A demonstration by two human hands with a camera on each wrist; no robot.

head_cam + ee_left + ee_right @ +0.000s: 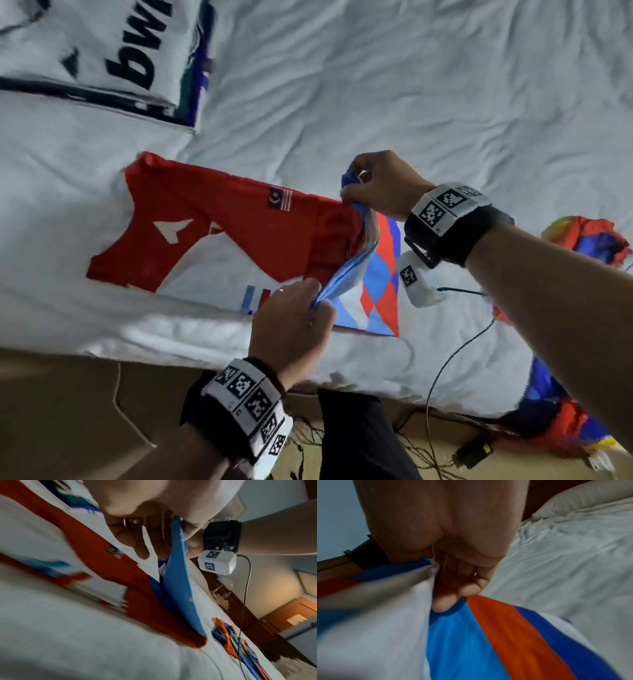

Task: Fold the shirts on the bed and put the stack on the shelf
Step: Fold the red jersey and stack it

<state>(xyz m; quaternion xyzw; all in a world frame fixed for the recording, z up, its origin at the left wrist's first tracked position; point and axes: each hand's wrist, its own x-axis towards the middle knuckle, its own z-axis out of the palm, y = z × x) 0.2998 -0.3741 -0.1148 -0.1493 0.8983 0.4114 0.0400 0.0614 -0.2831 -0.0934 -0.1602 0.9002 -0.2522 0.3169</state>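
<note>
Head view: bed [445,85] with a crumpled white sheet, seen from above; both hands work over its near edge.
Shirt being folded: red, white and blue shirt [239,236] lying flat on the bed, a small flag patch near its far edge; its right end is raised off the sheet.
Left hand [291,325]: grip pinching the near corner of the raised light-blue hem, fingers curled, ring on one finger; a band with black-and-white markers sits on the wrist.
Right hand [380,185]: grip pinching the far corner of the same hem, thumb and fingers pressed together on bunched blue cloth; marker band and a white camera block at the wrist.
Folded stack [102,58]: white shirt with black lettering on top, darker shirts under it, at the far left of the bed, well apart from the hands.
Loose shirts [589,240]: multicoloured heap at the right edge of the bed.
Cable [455,353]: thin, dark, trailing from the right wrist across the sheet.
</note>
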